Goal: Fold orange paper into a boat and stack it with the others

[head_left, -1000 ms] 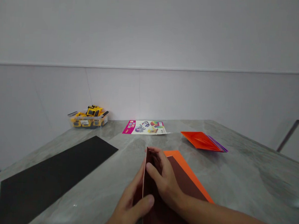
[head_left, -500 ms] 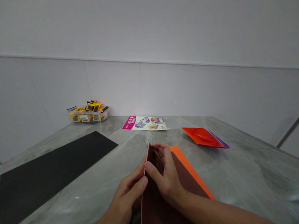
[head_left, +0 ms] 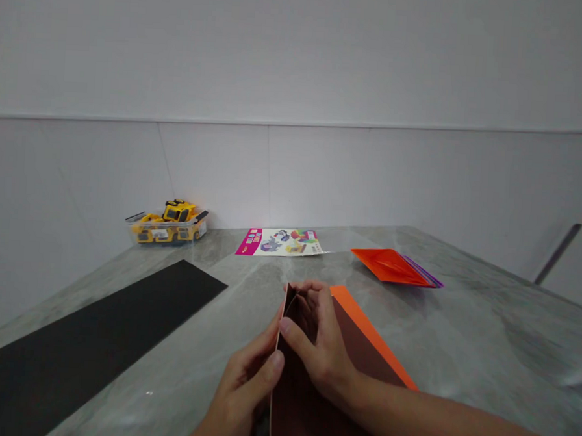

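Note:
A dark brown sheet of paper (head_left: 305, 414) is raised on edge in front of me, its pale left edge facing me. My left hand (head_left: 251, 375) pinches that edge from the left, thumb on the near side. From the right, my right hand (head_left: 320, 350) grips the same paper near its top, with the thumb at the edge and the fingers curled behind. Between the hands a second layer or fold parts at the top corner; which one I cannot tell. Beneath the right hand more brown paper lies over an orange sheet (head_left: 363, 326).
A long black sheet (head_left: 103, 345) lies on the grey marbled table (head_left: 459, 357) at left. Farther back stand a clear plastic box (head_left: 166, 232) of yellow toy vehicles, a printed leaflet (head_left: 280, 242) and a fanned stack of orange and purple paper (head_left: 393, 265). A white wall (head_left: 293, 172) rises behind.
The top corner of the brown paper has split apart, showing a gap between layers. Both hands keep their grip. The view has shifted slightly.

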The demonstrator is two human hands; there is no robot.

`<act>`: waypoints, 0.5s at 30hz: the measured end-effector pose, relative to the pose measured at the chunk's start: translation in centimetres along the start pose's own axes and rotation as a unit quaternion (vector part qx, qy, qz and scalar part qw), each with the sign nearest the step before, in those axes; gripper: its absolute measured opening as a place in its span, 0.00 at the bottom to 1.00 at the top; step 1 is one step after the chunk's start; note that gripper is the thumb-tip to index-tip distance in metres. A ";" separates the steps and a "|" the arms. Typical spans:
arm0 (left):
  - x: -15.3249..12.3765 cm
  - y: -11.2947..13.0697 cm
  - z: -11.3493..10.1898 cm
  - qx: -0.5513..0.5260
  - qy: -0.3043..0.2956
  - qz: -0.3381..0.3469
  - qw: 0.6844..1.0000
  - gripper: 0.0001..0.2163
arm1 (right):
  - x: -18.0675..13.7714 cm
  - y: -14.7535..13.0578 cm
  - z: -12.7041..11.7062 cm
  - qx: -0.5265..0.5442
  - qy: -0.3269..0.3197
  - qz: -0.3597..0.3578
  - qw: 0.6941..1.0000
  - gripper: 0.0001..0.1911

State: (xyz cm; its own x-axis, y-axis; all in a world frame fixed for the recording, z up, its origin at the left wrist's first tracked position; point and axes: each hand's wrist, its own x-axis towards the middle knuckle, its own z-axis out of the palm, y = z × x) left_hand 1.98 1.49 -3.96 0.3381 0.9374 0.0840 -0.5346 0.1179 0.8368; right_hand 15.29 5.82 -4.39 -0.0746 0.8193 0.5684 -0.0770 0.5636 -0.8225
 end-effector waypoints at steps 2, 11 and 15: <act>0.1 0.0 0.0 0.004 -0.002 0.005 1.000 0.17 | 0.1 0.2 0.1 0.007 0.015 0.006 1.000 0.16; 0.2 0.0 0.0 0.008 -0.011 0.022 1.000 0.17 | 0.2 0.1 0.1 -0.061 0.023 -0.004 0.998 0.18; 0.3 0.0 0.0 0.007 -0.009 0.026 1.000 0.16 | 0.1 0.1 0.1 -0.064 0.025 -0.004 0.998 0.16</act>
State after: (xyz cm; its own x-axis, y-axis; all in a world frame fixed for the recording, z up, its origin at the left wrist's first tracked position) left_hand 2.09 1.74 -3.97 0.3248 0.9357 0.1376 -0.5409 0.0645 0.8386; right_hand 15.13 5.93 -4.39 -0.0252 0.8175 0.5754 0.0510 0.5759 -0.8159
